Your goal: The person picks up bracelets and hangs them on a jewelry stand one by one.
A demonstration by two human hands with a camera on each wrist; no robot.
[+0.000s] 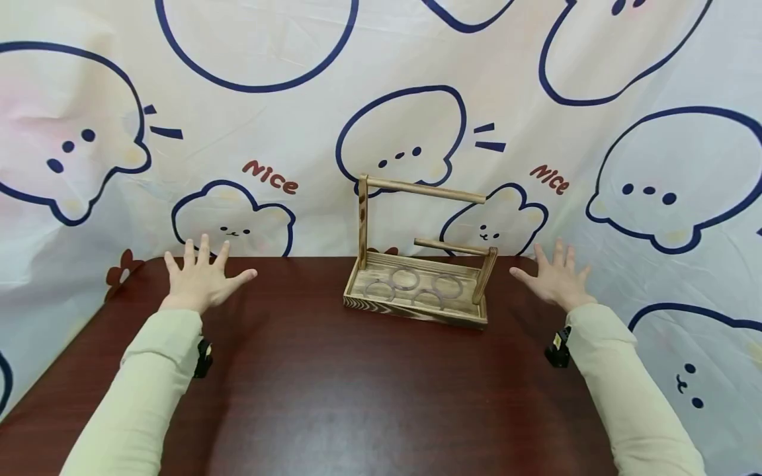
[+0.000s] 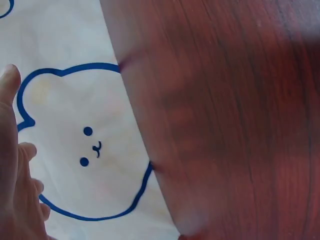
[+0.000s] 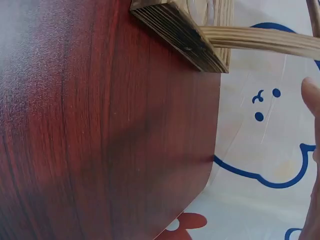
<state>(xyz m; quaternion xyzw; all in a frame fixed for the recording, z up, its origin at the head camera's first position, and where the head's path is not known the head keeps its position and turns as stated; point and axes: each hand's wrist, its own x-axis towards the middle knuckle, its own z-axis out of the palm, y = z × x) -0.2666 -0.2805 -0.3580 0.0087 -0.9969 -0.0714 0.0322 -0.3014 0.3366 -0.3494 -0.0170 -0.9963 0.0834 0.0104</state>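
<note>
currently my left hand point(image 1: 199, 281) is spread flat, fingers straight and splayed, over the far left part of the dark reddish-brown wood-grain table point(image 1: 333, 390); it grips nothing. whether the palm touches the surface or hovers just above it, i cannot tell. my right hand point(image 1: 556, 277) is likewise spread with straight fingers near the far right edge of the table, grip open and empty.

between the two hands, nearer the right one, stands the burnt-finish wooden rack with a flat tray base, two upright posts and two horizontal dowel bars point(image 1: 417, 291). it sits upright near the back edge of the table. the taller post is at its left rear and carries the upper bar; the shorter post is at its right front and carries the lower bar. four thin grey rings point(image 1: 411, 289) lie flat in the tray base. neither hand touches the rack.

from the right wrist view, the rack's striped corner point(image 3: 180, 35) rests on the table, and only a fingertip edge point(image 3: 312, 97) shows. behind the table hangs a white cloth printed with blue-outlined cartoon animals point(image 1: 411, 132).
</note>
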